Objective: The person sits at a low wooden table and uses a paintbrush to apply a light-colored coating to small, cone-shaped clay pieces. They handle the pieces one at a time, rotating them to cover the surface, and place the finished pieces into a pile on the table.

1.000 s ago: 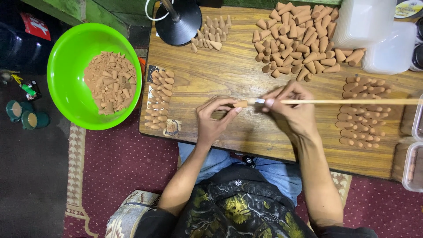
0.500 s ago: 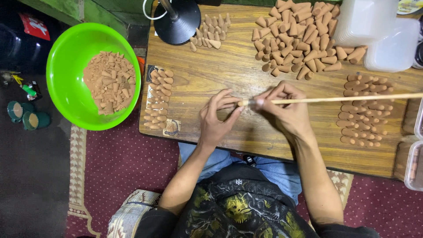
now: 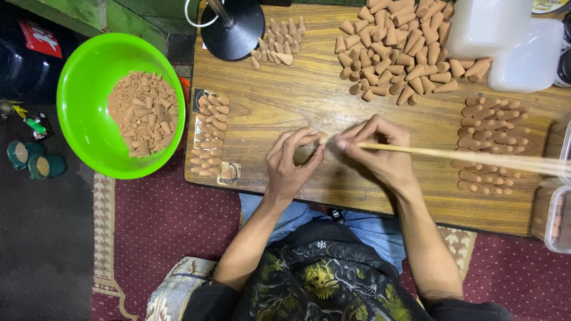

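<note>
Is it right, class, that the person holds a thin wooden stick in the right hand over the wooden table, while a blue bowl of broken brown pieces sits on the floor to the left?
Not quite: the bowl is bright green, not blue, as the head view shows. The rest holds: the right hand holds the thin wooden stick over the wooden table, and the bowl holds broken brown pieces.

1. Bare wood lies open in the middle of the bench [image 3: 297, 101], between the black lamp base [image 3: 235, 27] and the left hand [image 3: 291, 163].
2. A big cone heap [image 3: 398, 47] blocks the far side.
3. Cone rows [image 3: 211, 134] line the left edge; more rows [image 3: 491, 142] crowd the right.
4. The long stick [image 3: 464, 156] bars the right half.
5. Clear tubs [image 3: 505, 35] fill the far right corner.
</note>
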